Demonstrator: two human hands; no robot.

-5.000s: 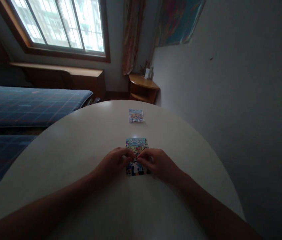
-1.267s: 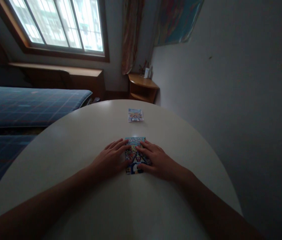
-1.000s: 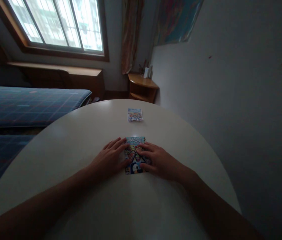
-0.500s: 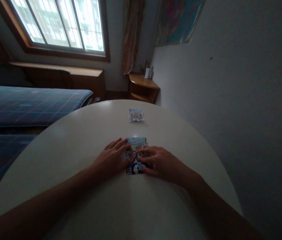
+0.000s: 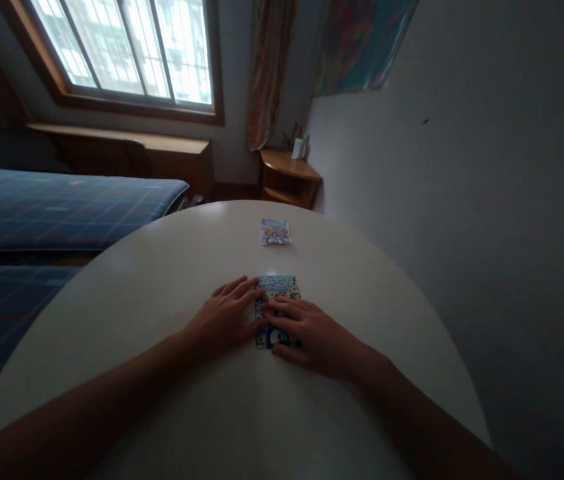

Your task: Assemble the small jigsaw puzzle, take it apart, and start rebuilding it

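Observation:
A colourful cartoon-printed paper (image 5: 278, 288) lies flat on the round white table (image 5: 172, 267) in front of me. My left hand (image 5: 222, 319) rests flat at its left edge, fingers stretched out and touching it. My right hand (image 5: 307, 333) lies across the lower half of the paper, fingers extended leftward and pressing on it, hiding much of the print. A smaller piece with the same kind of print (image 5: 275, 232) lies farther away on the table, untouched.
A bed with a blue plaid cover (image 5: 62, 207) stands left of the table. A wooden corner shelf (image 5: 289, 175) with small items sits by the wall under a curtain. A window is at the upper left, a bare wall on the right.
My right hand has slid leftward over the paper's lower half, covering more of it. My left hand has stayed flat at the left edge. Five seconds ago both hands pinched the paper's middle.

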